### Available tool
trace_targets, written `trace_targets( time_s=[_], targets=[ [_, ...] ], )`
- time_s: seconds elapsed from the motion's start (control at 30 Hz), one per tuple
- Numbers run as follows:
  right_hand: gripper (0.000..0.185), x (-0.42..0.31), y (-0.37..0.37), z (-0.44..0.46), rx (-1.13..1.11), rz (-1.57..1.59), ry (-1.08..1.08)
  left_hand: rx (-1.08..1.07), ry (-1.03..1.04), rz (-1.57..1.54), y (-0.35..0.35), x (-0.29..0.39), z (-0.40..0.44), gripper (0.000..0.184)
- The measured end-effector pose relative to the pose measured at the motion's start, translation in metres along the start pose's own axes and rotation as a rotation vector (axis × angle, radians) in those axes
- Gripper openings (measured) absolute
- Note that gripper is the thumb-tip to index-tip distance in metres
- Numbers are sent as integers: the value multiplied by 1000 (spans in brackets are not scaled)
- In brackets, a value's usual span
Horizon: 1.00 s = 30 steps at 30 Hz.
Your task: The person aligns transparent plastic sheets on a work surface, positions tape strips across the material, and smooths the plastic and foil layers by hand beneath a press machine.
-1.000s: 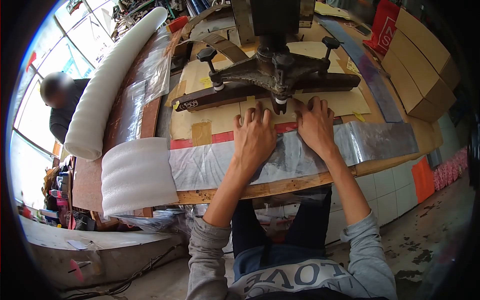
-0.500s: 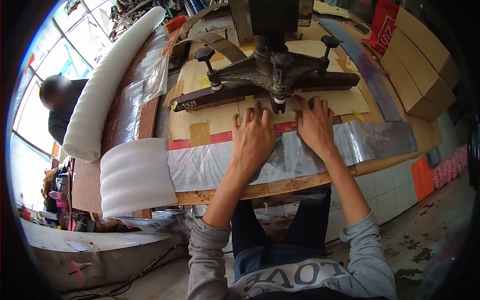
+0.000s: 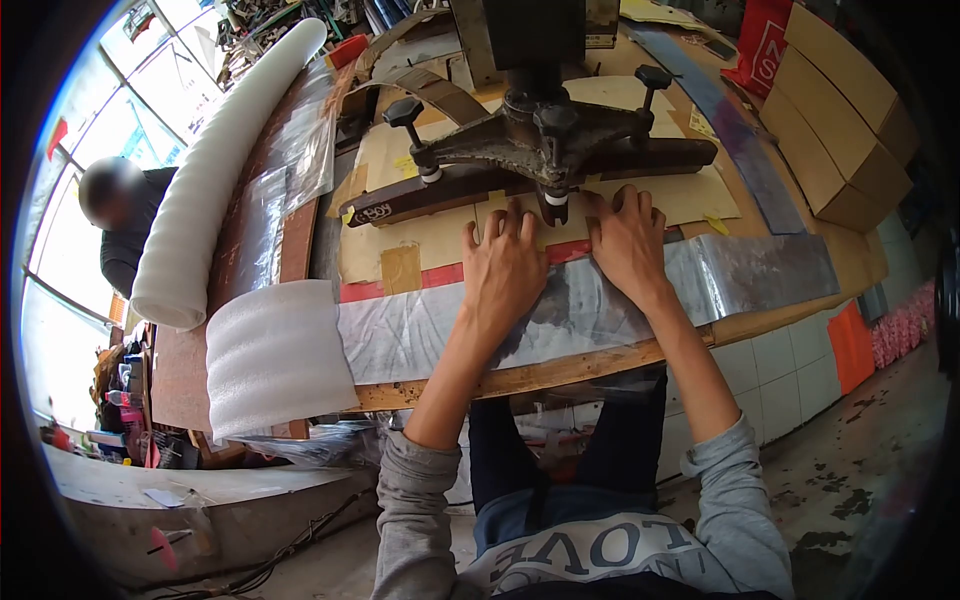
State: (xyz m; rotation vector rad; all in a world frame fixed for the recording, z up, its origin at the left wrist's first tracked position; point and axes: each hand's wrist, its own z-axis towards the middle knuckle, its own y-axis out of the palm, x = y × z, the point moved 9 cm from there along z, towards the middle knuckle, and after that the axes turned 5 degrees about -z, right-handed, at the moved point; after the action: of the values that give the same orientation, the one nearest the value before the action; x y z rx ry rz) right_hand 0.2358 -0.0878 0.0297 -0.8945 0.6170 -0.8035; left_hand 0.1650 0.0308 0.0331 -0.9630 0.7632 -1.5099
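My left hand [image 3: 505,268] lies palm down with its fingers spread, over a strip of transparent plastic film [image 3: 410,335] and the red strip [image 3: 362,292] along its far edge. My right hand [image 3: 630,240] rests the same way to its right, fingers apart and slightly bent. Both sets of fingertips reach onto the tan board [image 3: 450,235], just in front of the long dark bar [image 3: 440,200] of a machine head [image 3: 560,130]. A white foam sheet [image 3: 280,350] lies at the left end of the film. Whatever is beneath my palms is hidden.
A long roll of white foam [image 3: 215,200] lies on the left of the table. An opened cardboard box [image 3: 835,120] and a red bag [image 3: 765,45] stand at the right. Another person [image 3: 130,220] is at the far left. The wooden table edge [image 3: 560,370] runs before me.
The view has shifted slightly. My hands stay almost in the same place on the film and board, and the machine bar shows no clear movement.
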Motion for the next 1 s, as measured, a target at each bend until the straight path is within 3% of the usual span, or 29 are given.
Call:
trace_targets(
  time_s=[1.0],
  targets=[
    [37,5,4,7,22,-1,9,40,-12,10,1,0,1,35]
  ],
)
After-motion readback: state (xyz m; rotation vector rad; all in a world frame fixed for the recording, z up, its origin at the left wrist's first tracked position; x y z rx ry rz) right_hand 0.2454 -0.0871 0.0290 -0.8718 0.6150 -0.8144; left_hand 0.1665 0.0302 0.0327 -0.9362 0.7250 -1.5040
